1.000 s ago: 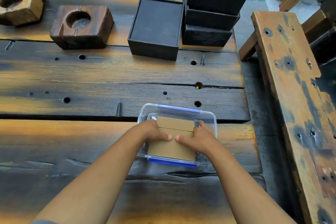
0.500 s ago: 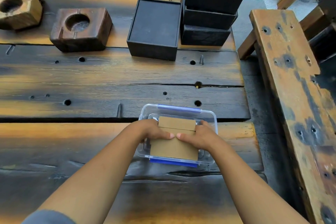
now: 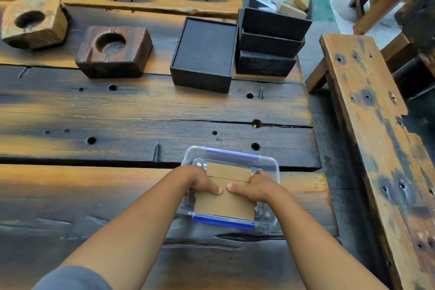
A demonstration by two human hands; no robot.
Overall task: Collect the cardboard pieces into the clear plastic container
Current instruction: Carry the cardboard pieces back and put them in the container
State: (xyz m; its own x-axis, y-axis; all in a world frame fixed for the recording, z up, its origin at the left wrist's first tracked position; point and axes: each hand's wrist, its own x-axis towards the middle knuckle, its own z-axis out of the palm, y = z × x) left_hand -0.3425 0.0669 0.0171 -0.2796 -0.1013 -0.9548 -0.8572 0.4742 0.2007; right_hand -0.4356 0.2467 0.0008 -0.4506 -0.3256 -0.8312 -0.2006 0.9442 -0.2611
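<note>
Beneath the grip, scorched plank table (image 3: 141, 113); beyond it, 2 wooden blocks, black boxes; right of it, a bench (image 3: 367, 125). Directly under, clear plastic container (image 3: 270, 167). Inside, cardboard pieces (image 3: 223, 202), pinned by left hand (image 3: 200, 180) and right hand (image 3: 255, 187), thumbs flat. Risk: uneven pressing, cardboard buckling or container sliding.

Two bare forearms enter from the lower edge of the frame and end near its centre in the left hand (image 3: 200, 181) and right hand (image 3: 255, 187). No rings, watch or bracelet show. A grey sleeve (image 3: 70, 278), plain and unmarked, covers the left upper arm at the lower left corner.
</note>
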